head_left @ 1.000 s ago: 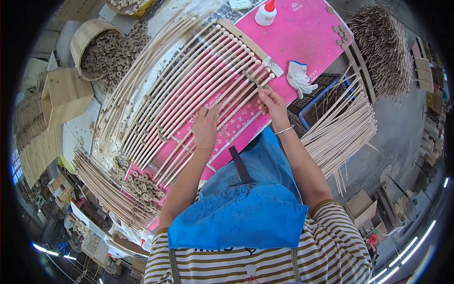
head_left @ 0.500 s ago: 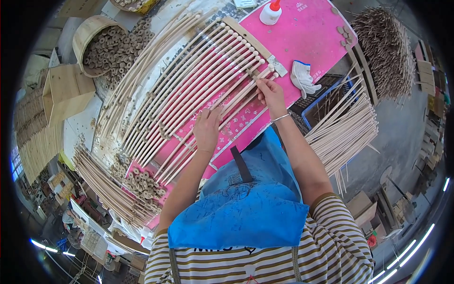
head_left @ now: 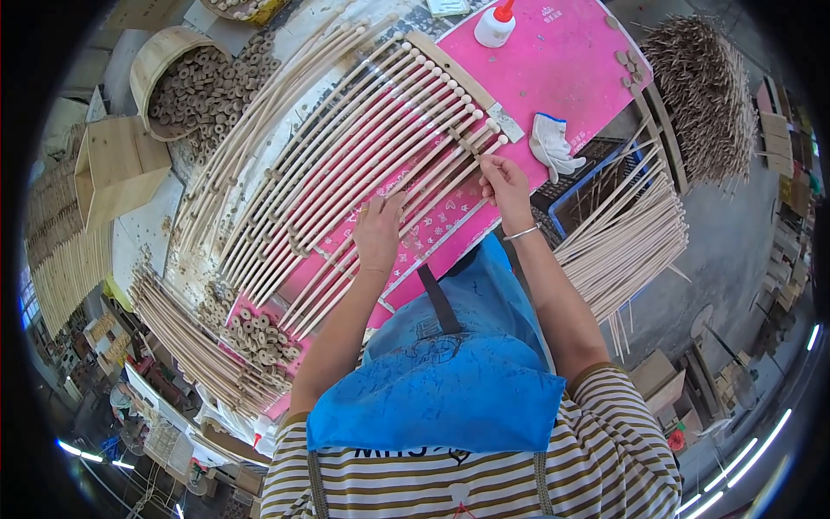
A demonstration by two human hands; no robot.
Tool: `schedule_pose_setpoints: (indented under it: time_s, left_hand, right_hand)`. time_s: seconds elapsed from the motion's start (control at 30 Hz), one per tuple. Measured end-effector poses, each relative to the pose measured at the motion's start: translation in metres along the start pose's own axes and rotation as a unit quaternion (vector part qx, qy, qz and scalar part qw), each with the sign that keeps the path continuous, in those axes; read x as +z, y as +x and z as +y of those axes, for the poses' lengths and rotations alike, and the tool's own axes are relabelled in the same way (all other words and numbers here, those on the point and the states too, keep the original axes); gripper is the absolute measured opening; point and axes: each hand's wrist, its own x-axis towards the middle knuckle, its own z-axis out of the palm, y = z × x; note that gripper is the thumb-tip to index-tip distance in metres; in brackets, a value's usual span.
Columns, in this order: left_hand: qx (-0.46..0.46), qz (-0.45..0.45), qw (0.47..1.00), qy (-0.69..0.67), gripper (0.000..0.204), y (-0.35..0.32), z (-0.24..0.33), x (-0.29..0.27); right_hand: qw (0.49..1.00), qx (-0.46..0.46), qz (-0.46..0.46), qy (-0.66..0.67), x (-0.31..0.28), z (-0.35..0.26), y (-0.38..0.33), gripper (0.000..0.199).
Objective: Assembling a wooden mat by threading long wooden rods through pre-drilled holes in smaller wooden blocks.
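Observation:
Pale wooden rods (head_left: 363, 156) with round ball ends lie side by side in a slanted row, their balls along a wooden strip (head_left: 450, 69). Small brown rings sit on several rods. My left hand (head_left: 378, 235) lies over the nearest rods at mid-length, fingers stretched across them. Close to the ball ends, my right hand (head_left: 506, 186) has its thumb and fingers pinched together beside the nearest rod; what is between them, if anything, is hidden. A small brown piece (head_left: 468, 145) lies across the rods just beyond those fingertips.
A wooden tub (head_left: 141, 82) spills brown rings at the far left. On the pink tabletop (head_left: 553, 52) stand a white bottle (head_left: 494, 28) with a red cap and a white glove (head_left: 553, 145). Rod bundles (head_left: 627, 238) fill the right, beside a blue crate (head_left: 566, 212).
My right hand has drawn back slightly to the right and toward me, uncovering more of the brown piece on the rods. My left hand has barely moved.

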Motion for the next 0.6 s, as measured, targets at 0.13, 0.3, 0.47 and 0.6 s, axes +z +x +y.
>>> schedule_pose_setpoints:
  time_s: [0.13, 0.3, 0.47, 0.6]
  left_hand:
    - [0.032, 0.022, 0.999, 0.023, 0.031, 0.001, -0.001, -0.001]
    - [0.04, 0.087, 0.992, 0.084, 0.03, 0.007, -0.027, -0.027]
    - [0.052, 0.046, 0.984, 0.166, 0.023, 0.001, -0.07, -0.03]
    - [0.054, 0.012, 0.976, 0.212, 0.019, -0.002, -0.078, -0.027]
  right_hand:
    - [1.0, 0.018, -0.008, 0.005, -0.004, 0.004, -0.006, 0.026]
    - [1.0, 0.025, -0.011, 0.007, -0.012, 0.011, -0.016, 0.026]
    - [0.999, 0.023, -0.021, 0.003, -0.008, 0.015, -0.025, 0.026]
    - [0.999, 0.023, -0.043, 0.001, -0.004, 0.015, -0.031, 0.025]
